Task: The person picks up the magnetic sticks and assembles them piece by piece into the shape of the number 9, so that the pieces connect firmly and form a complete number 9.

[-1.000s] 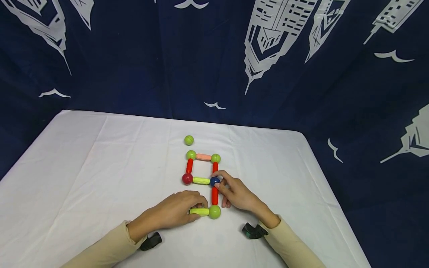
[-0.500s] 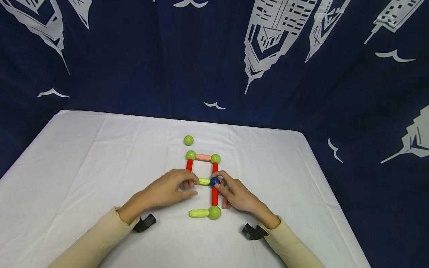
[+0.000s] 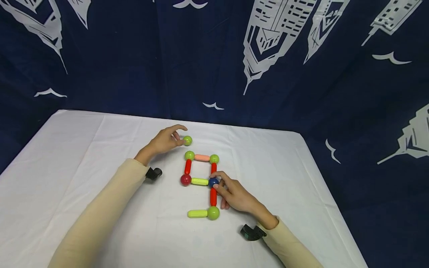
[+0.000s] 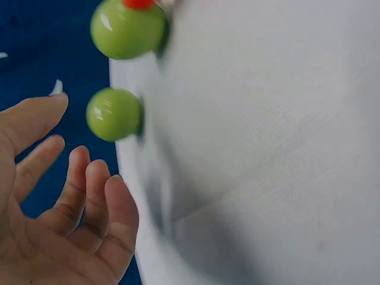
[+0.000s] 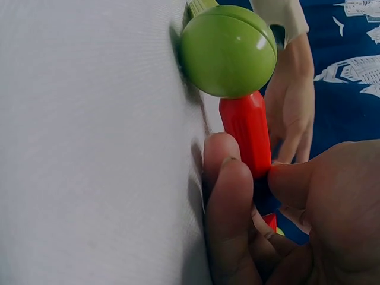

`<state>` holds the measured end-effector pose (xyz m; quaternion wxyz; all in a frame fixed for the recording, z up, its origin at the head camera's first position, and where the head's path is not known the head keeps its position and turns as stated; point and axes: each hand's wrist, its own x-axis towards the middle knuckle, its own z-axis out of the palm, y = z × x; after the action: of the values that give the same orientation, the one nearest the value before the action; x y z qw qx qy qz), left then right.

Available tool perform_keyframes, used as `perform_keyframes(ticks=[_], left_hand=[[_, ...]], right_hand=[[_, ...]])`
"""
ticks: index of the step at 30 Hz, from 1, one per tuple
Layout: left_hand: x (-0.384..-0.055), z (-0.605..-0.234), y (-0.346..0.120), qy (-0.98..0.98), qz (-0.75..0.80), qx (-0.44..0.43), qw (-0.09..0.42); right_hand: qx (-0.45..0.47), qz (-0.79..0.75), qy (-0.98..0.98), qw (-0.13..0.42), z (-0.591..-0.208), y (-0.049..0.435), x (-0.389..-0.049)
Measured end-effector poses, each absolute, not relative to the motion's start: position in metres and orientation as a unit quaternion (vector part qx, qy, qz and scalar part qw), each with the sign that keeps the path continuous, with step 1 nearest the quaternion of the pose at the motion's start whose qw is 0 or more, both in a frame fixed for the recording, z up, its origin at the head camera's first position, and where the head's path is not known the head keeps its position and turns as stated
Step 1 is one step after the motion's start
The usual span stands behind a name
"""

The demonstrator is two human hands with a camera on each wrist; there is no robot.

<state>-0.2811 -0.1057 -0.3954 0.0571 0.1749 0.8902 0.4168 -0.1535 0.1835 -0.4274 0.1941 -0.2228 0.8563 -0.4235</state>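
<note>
Near the far edge of the table, my left hand (image 3: 164, 139) reaches toward a loose green ball (image 3: 187, 140). In the left wrist view its fingers are spread and stand apart from that ball (image 4: 114, 114). My right hand (image 3: 237, 193) pinches the blue ball (image 3: 213, 182) of a flat figure made of balls and rods. The figure has a red ball (image 3: 186, 179), green balls such as the near one (image 3: 213, 213), a salmon rod (image 3: 202, 158), red rods, and yellow-green rods. In the right wrist view, fingers largely hide the blue ball, beside a red rod (image 5: 246, 130).
A white cloth (image 3: 285, 167) covers the table, and a dark blue curtain (image 3: 134, 74) with white building prints hangs behind it. One yellow-green rod (image 3: 197, 213) juts left from the near green ball, its left end joined to nothing.
My left hand has let go of the near yellow-green rod, passed over the figure, and moved away to the loose green ball. My right hand has stayed at the blue ball.
</note>
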Motion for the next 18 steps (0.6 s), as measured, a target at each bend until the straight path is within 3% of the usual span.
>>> perform_keyframes(ticks=[5, 18], left_hand=[[-0.289, -0.405, -0.1, 0.901, 0.391, 0.17, 0.084], [-0.27, -0.404, -0.103, 0.919, 0.365, 0.131, 0.066]], right_hand=[[-0.223, -0.431, 0.852, 0.197, -0.426, 0.182, -0.153], [-0.217, -0.431, 0.853, 0.2, -0.427, 0.182, -0.153]])
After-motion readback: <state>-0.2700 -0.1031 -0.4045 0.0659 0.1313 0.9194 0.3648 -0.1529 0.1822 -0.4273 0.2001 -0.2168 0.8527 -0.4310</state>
